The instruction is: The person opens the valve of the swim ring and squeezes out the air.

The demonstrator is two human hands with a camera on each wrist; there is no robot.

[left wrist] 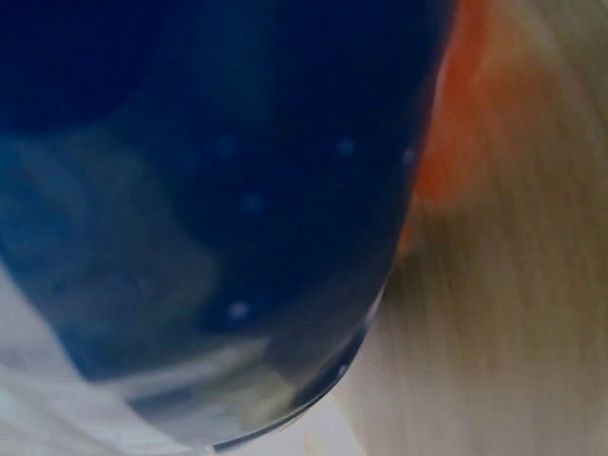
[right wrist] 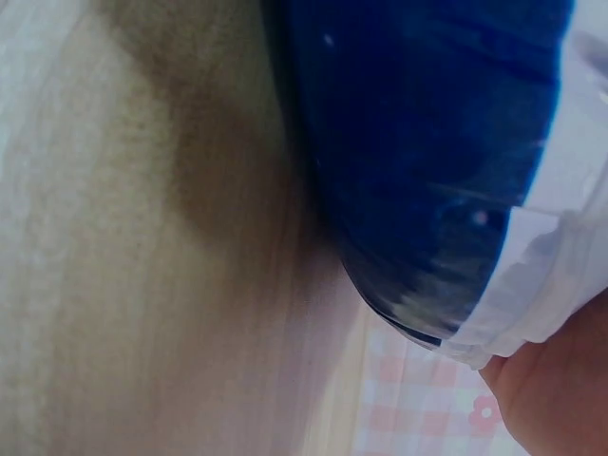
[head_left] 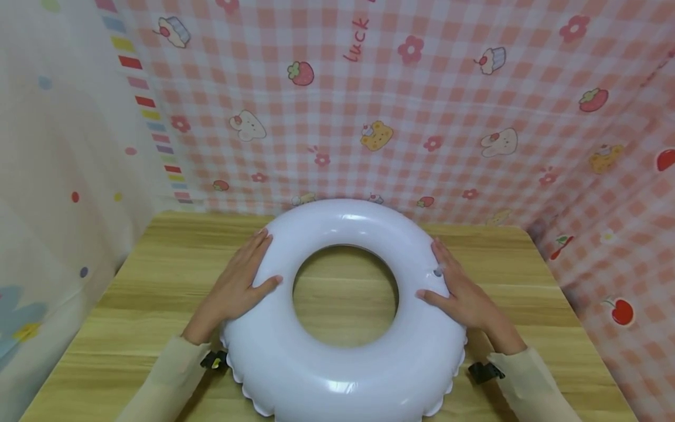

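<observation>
A large inflatable swim ring [head_left: 343, 375], glossy white on top, lies over the wooden table in the head view. My left hand [head_left: 237, 287] rests on its left side, fingers straight along the outer curve and thumb on the top. On the right side, my right hand [head_left: 459, 290] lies the same way, close to a small clear valve [head_left: 438, 272]. Both wrist views show the ring's dark blue underside [left wrist: 275, 209] near the tabletop. Part of the right hand [right wrist: 560, 389] shows beside the ring's pale seam [right wrist: 551, 313]. The ring's near edge is cut off by the frame.
The wooden table [head_left: 126, 305] stands against a pink checked cloth [head_left: 343, 117] at the back. A pale dotted cloth [head_left: 63, 158] hangs on the left, and checked cloth continues on the right. Dark wrist mounts [head_left: 486, 372] sit at both cuffs.
</observation>
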